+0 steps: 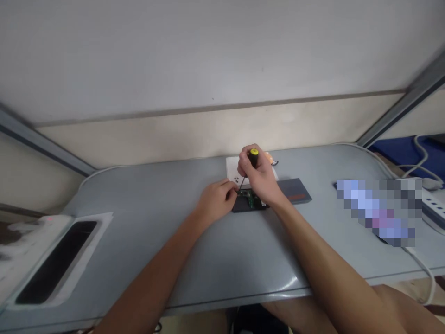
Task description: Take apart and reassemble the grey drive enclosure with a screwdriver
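Note:
My right hand is wrapped round a screwdriver with a black handle and a yellow end cap. Its thin shaft slants down to the left edge of a green circuit board, which lies in a flat black casing. At that left edge my left hand has its fingertips pinched together close to the screwdriver tip. Whatever they hold, if anything, is too small to make out. Behind the casing is a white sheet with several tiny dark bits, perhaps screws, on it.
Right of the casing lies a dark grey box; an orange item sits behind my right hand. A phone with a blurred screen, a white cable and a power strip are at right. A black phone-like slab rests on papers at left.

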Demonstrator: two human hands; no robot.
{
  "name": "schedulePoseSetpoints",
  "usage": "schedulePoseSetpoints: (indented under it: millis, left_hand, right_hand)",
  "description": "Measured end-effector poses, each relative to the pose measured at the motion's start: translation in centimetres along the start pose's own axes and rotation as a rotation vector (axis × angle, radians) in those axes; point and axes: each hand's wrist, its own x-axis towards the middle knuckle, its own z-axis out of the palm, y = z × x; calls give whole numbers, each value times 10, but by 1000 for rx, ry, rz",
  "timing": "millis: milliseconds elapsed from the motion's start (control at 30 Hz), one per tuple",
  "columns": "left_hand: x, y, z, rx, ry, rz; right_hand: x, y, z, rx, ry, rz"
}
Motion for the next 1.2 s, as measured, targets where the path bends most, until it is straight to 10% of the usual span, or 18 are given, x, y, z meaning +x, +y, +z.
schedulePoseSetpoints:
  millis: [1200]
  left_hand:
    - [0,-2,0,-14,2,20]
  right_hand:
    - [5,4,-20,223,139,104]
